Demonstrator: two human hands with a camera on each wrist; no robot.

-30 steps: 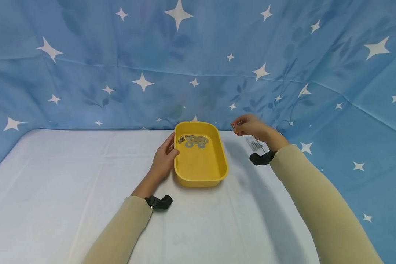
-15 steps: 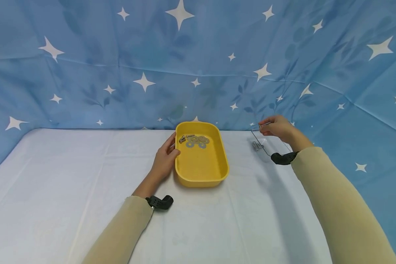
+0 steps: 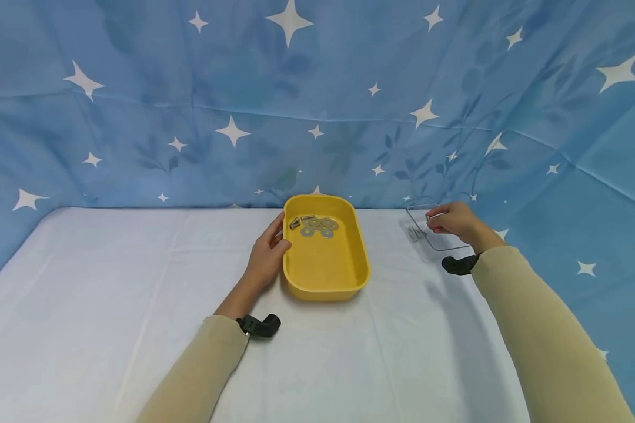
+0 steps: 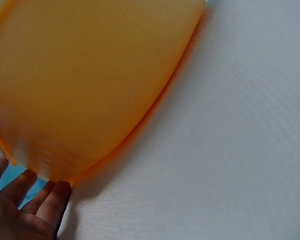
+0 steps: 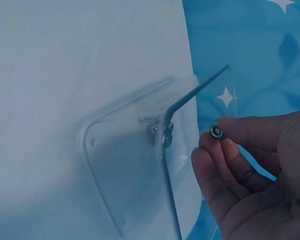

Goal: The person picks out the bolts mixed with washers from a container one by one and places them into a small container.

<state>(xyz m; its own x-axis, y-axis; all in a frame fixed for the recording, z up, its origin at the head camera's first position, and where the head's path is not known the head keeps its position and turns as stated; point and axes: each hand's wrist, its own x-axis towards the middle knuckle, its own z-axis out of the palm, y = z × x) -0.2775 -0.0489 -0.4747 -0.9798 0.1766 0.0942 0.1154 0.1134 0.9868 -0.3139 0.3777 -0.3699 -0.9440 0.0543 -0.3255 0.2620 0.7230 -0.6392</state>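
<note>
In the head view my left hand [image 3: 264, 257] holds the left side of a yellow tray [image 3: 325, 264], thumb at the rim and fingers along the outer wall. Fingertips show against that wall in the left wrist view. Several flat washers [image 3: 327, 233] and a few bolts [image 3: 294, 223] lie at the tray's far end. My right hand [image 3: 457, 223] pinches a small metal bolt [image 5: 216, 131] between thumb and fingertips, its round socketed end facing the right wrist camera. That hand is over a clear plastic box [image 3: 444, 249], where several metal bolts [image 3: 415, 234] lie in a bunch.
White cloth [image 3: 111, 305] covers the table. A blue curtain with white stars [image 3: 233, 130] hangs right behind the table and down its right side. The clear box stands near the table's right edge, its walls hard to see.
My right hand has moved right from between the tray and the clear box, then lowered over the box, the bolt still pinched. The left hand and the tray stay in place.
</note>
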